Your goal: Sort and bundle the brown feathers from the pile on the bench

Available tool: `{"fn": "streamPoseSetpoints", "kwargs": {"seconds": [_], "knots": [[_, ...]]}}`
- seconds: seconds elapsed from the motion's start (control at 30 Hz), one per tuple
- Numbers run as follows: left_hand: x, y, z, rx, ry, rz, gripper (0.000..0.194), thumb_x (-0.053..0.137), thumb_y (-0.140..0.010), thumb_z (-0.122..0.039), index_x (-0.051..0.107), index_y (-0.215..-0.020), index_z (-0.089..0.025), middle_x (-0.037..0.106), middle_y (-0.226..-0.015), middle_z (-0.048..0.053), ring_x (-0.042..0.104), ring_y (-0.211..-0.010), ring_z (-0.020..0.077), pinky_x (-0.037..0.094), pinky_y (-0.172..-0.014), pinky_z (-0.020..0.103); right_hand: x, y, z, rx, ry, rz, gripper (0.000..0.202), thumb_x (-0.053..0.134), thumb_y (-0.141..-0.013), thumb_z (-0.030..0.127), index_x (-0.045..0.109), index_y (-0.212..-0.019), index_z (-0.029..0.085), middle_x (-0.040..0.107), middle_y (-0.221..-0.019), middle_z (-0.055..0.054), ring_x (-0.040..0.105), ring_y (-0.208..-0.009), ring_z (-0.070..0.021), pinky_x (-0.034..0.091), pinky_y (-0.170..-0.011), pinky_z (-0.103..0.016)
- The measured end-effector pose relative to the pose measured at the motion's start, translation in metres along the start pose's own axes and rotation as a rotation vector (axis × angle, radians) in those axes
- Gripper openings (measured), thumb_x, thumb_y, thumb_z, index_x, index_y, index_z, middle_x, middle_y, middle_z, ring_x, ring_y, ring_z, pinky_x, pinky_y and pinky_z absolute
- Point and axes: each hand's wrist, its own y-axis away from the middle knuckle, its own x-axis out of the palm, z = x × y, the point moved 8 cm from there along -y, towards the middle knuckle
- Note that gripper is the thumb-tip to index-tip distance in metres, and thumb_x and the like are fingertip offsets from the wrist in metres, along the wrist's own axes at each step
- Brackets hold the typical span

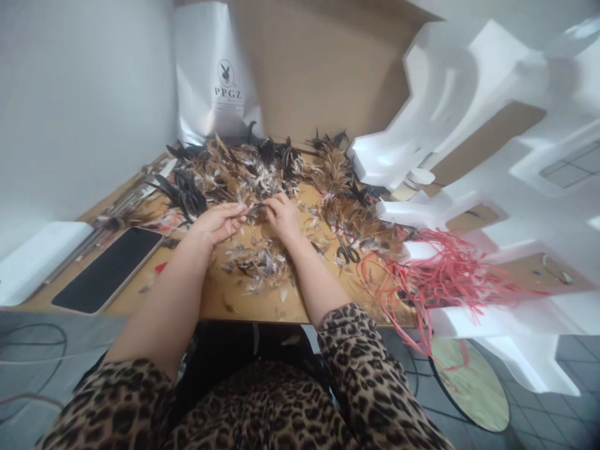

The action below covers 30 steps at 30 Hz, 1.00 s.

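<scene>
Over the middle of the wooden table (210, 294), my left hand (219, 222) pinches one end of a small dark feather (256, 207). Its other end sits between the closed fingertips of my right hand (284, 217). Below both hands lies a loose heap of brown and white feathers (262, 265). Behind them spreads a large pile of brown, white and black feathers (229, 165). Black feathers (180, 194) fan out beside my left hand. More brown feather bunches (359, 225) lie to the right of my right hand.
A phone (110, 269) lies at the left, near a white box (42, 259). Black-handled scissors (347, 252) rest right of my right forearm. Red strings (440, 275) tangle across white foam pieces (529, 187) at the right. A white bag (210, 69) stands at the back.
</scene>
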Motion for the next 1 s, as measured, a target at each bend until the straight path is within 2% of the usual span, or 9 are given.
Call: {"fn": "streamPoseSetpoints", "kwargs": {"seconds": [0.13,0.23,0.33,0.4,0.47,0.57,0.63,0.73,1.0], "knots": [[0.01,0.001,0.01,-0.074,-0.038,0.057,0.006,0.061,-0.072,-0.004,0.066,-0.075,-0.007,0.07,-0.084,0.014,0.059,-0.053,0.0065,0.046,-0.044,0.012,-0.001,0.001,-0.004,-0.012,-0.037,-0.037,0.026,0.041,-0.089,0.026,0.065,-0.098,0.021,0.059,-0.096,-0.006,0.055,-0.089,-0.0149,0.04,-0.08,-0.025],[0.009,-0.002,0.012,-0.05,-0.034,0.04,0.008,0.061,-0.072,-0.002,0.067,-0.075,-0.005,0.069,-0.076,0.011,0.058,-0.052,0.0055,0.046,-0.045,0.012,-0.001,0.001,-0.009,0.055,-0.166,-0.091,0.023,0.044,-0.086,0.025,0.065,-0.096,0.02,0.059,-0.097,-0.006,0.055,-0.09,-0.0142,0.041,-0.081,-0.025],[0.005,-0.006,0.007,0.073,-0.009,0.005,0.006,0.062,-0.072,-0.003,0.067,-0.073,-0.006,0.069,-0.074,0.009,0.058,-0.054,0.0044,0.045,-0.047,0.01,0.003,0.004,-0.023,0.261,-0.421,-0.184,0.021,0.053,-0.08,0.026,0.063,-0.096,0.017,0.06,-0.094,-0.005,0.055,-0.082,-0.0125,0.043,-0.077,-0.024],[0.001,-0.006,0.001,0.166,0.001,-0.036,0.005,0.064,-0.071,-0.005,0.068,-0.073,-0.007,0.069,-0.075,0.008,0.058,-0.056,0.0044,0.045,-0.049,0.01,0.015,0.007,-0.033,0.46,-0.648,-0.194,0.02,0.057,-0.076,0.03,0.062,-0.088,0.014,0.06,-0.081,-0.003,0.053,-0.069,-0.0105,0.043,-0.068,-0.023],[0.0,-0.005,-0.004,0.232,0.009,-0.062,0.005,0.068,-0.068,-0.008,0.068,-0.073,-0.008,0.069,-0.075,0.008,0.059,-0.057,0.0046,0.046,-0.05,0.011,0.029,0.011,-0.034,0.634,-0.865,-0.136,0.023,0.058,-0.074,0.037,0.06,-0.075,0.014,0.055,-0.063,0.001,0.047,-0.056,-0.0081,0.04,-0.058,-0.021],[0.004,-0.003,-0.006,0.267,-0.01,-0.056,0.011,0.072,-0.064,-0.012,0.068,-0.074,-0.008,0.069,-0.074,0.007,0.059,-0.056,0.0046,0.046,-0.051,0.011,0.042,0.014,-0.021,0.768,-1.104,-0.006,0.031,0.064,-0.067,0.046,0.06,-0.069,0.015,0.048,-0.051,0.005,0.038,-0.046,-0.0054,0.032,-0.048,-0.02],[0.008,-0.003,-0.002,0.25,-0.042,-0.037,0.016,0.075,-0.062,-0.014,0.069,-0.075,-0.007,0.069,-0.073,0.007,0.059,-0.055,0.0049,0.046,-0.051,0.012,0.045,0.014,-0.011,0.789,-1.23,0.052,0.033,0.068,-0.061,0.046,0.061,-0.07,0.015,0.05,-0.05,0.005,0.036,-0.044,-0.0046,0.028,-0.045,-0.019],[0.012,-0.003,0.004,0.207,-0.066,-0.026,0.019,0.075,-0.061,-0.014,0.068,-0.077,-0.007,0.07,-0.072,0.008,0.06,-0.055,0.0056,0.046,-0.051,0.013,0.046,0.014,-0.006,0.79,-1.344,0.058,0.032,0.072,-0.056,0.043,0.058,-0.066,0.016,0.053,-0.051,0.005,0.036,-0.044,-0.0043,0.025,-0.044,-0.019],[0.009,-0.006,0.013,0.153,-0.082,-0.012,0.019,0.071,-0.067,-0.014,0.067,-0.084,-0.007,0.072,-0.077,0.01,0.062,-0.055,0.0063,0.046,-0.048,0.012,0.046,0.013,-0.013,0.759,-1.307,0.009,0.029,0.071,-0.056,0.039,0.053,-0.057,0.015,0.047,-0.045,0.007,0.035,-0.044,-0.004,0.028,-0.048,-0.019]]}}
